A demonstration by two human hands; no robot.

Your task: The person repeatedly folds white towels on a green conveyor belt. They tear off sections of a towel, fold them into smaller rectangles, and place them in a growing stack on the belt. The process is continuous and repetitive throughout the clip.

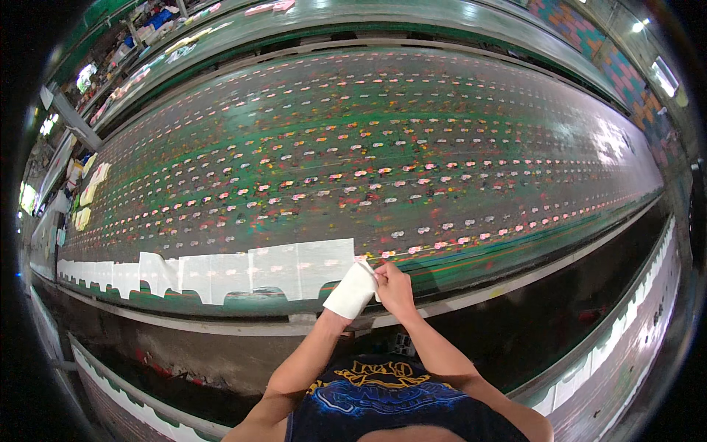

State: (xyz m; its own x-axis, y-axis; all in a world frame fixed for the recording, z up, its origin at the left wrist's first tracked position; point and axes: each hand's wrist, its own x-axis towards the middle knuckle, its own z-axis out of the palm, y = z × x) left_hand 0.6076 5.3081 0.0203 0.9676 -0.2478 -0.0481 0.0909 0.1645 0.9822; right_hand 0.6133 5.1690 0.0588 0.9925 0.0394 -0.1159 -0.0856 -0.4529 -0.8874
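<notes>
Cut pieces of white cloth (353, 290) form a folded bundle over my left hand (338, 319), which they hide apart from its lower edge and the wrist. With bent fingers, my right hand (394, 284) pinches the right edge of this bundle. Both hands are above the near edge of a long green printing table (431, 271). To the left of the bundle, a row of flat white cloth pieces (298, 268) with curved cut-outs lies along that edge, and one piece (159, 271) has a folded-over corner.
Rows of small pink and white printed marks (386, 254) cover the tabletop. Yellowish cloth stacks (88, 193) lie at its far left end. More long tables stand beyond and behind me, one behind bearing white pieces (585, 364). A dark aisle (497, 331) separates them.
</notes>
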